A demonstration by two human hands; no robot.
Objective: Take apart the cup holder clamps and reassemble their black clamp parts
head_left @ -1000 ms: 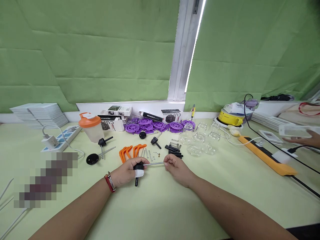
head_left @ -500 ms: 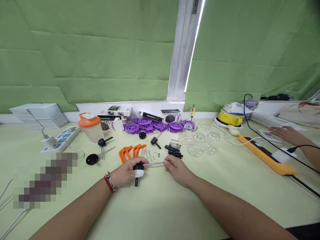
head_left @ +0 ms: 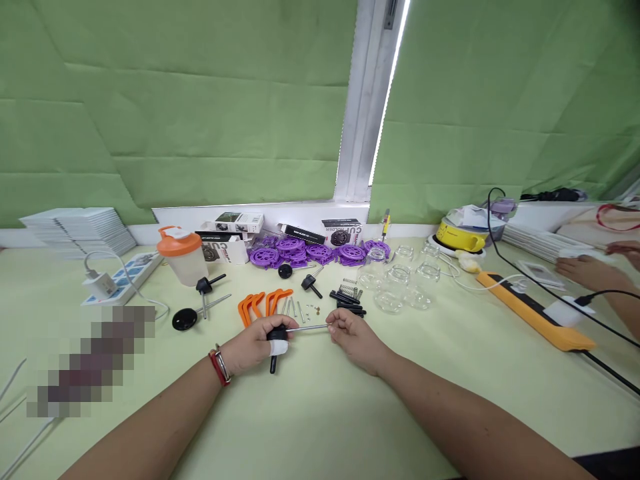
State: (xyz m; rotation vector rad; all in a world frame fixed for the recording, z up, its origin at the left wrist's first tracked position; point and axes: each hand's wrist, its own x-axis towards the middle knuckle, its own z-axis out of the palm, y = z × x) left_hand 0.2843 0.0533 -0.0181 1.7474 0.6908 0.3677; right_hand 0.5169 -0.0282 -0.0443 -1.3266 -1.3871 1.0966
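Black round plastic-looking knob [head_left: 277, 334] on silver metal rod [head_left: 307, 327] looks light, stiff, best gripped at knob, where left hand [head_left: 250, 347] clasps it, right hand [head_left: 353, 338] pinching rod's end.

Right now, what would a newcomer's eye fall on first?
The purple discs stand out first, at the back by the boxes. In front, the left hand holds a black knob; a metal rod runs from it to the right hand. Orange pieces lie beyond the left hand.

Passage is left over the near tabletop [head_left: 310, 427] between the forearms [head_left: 175, 393]; beyond, it is barred by the held rod [head_left: 307, 327], orange handles [head_left: 243, 308], black tubes [head_left: 350, 307] and clear cups [head_left: 399, 273].
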